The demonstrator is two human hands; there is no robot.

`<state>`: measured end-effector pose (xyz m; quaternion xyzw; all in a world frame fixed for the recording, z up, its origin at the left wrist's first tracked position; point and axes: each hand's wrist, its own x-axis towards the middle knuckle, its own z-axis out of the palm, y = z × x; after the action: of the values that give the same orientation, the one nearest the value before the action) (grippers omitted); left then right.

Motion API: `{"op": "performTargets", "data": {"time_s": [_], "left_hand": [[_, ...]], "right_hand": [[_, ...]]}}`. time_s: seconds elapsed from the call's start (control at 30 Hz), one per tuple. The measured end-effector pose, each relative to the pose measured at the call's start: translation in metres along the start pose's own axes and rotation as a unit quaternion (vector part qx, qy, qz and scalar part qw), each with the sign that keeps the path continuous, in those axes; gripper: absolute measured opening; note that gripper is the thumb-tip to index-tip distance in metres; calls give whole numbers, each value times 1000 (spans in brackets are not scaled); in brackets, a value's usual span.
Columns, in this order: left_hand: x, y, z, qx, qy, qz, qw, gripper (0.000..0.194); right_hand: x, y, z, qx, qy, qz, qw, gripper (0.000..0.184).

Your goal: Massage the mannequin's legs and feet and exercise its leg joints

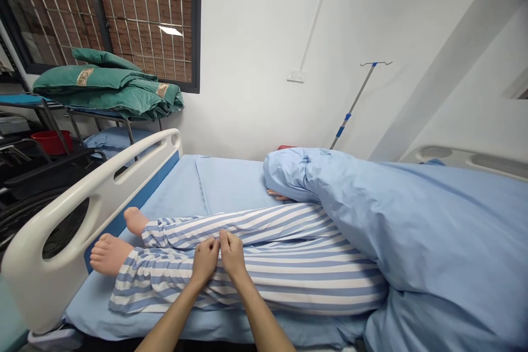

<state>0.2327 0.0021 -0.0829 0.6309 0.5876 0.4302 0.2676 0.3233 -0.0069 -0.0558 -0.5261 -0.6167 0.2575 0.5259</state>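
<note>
- Trousers point(313, 280): blue-and-white stripes, lying stretched out lengthwise, cloth pinched into a small ridge near the shins.
- Feet point(108, 254): two, bare, poking from the cuffs, one just beyond the other.

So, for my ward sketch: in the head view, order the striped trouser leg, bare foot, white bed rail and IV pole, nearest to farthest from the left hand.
1. striped trouser leg: under the left hand.
2. bare foot: left, at the cuff.
3. white bed rail: farther left, at the bed's end.
4. IV pole: beyond the bed, by the wall.
</note>
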Motion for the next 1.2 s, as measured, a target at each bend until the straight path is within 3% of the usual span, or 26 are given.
{"op": "performTargets", "data": {"time_s": [0.27, 0.43, 0.6, 0.7, 0.9, 1.0, 1.2], "left_hand": [[-4, 5, 2, 41, 1, 3, 999, 33], [-4, 24, 8, 66, 29, -13, 997, 31], [-1, 42, 20, -35, 68, -53, 996, 33], [-3, 38, 27, -67, 76, -68, 993, 32], [-8, 24, 27, -26, 47, -21, 998, 33], [-8, 23, 25, -18, 30, -15, 999, 33], [-8, 23, 23, 3, 13, 4, 1000, 32]], "right_hand": [[-13, 22, 5, 30, 30, 28, 999, 40], [-12, 21, 1, 74, 51, 53, 995, 39], [-12, 20, -3, 124, 63, 73, 988, 38], [-12, 23, -2, 130, 71, 78, 986, 38], [-11, 26, 0, 125, 69, 79, 987, 38], [-7, 20, -7, 98, 57, 79, 990, 40], [-3, 9, -25, 25, 34, 16, 999, 42]]}}
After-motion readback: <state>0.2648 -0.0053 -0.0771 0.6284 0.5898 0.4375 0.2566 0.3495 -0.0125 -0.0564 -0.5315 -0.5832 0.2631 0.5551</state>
